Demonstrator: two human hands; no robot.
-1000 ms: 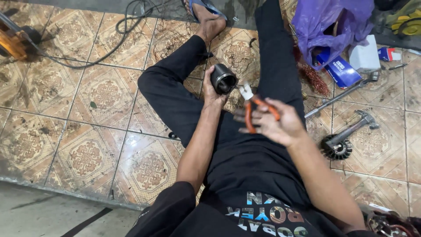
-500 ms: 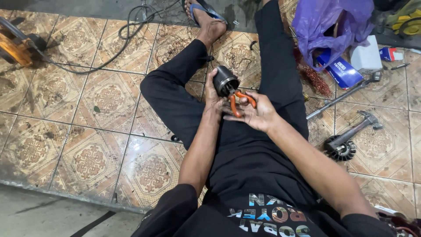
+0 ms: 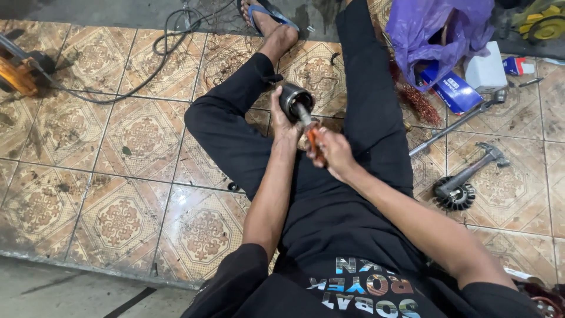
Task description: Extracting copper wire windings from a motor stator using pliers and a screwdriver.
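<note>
Between your knees, seen from the head camera, your left hand (image 3: 282,123) is wrapped around a dark metal cylinder (image 3: 294,99), fingers curled about its wall and its open end tipped up toward you. Your right hand (image 3: 334,152) is closed on the orange handles of a pair of pliers (image 3: 310,132), and the pliers' nose reaches into the mouth of the cylinder; whether the tips grip anything inside cannot be told. Both hands sit just beside each other over your lap, at about 12 o'clock from your chest.

At 2 o'clock, well apart from the hands, a purple plastic bag (image 3: 435,29) lies on the patterned tile floor (image 3: 118,135), with a blue box (image 3: 453,91) and a white box (image 3: 487,68) just beside it. A tangle of copper wire (image 3: 418,100) rests near your right leg. At 3 o'clock a hammer (image 3: 477,165) lies with its handle touching a black toothed gear (image 3: 454,197), and a long metal bar (image 3: 456,121) lies above them. At 10 o'clock a black cable (image 3: 147,76) runs across the tiles toward an orange power tool (image 3: 20,73). Your left foot, at 12 o'clock, wears a blue sandal (image 3: 265,15).
</note>
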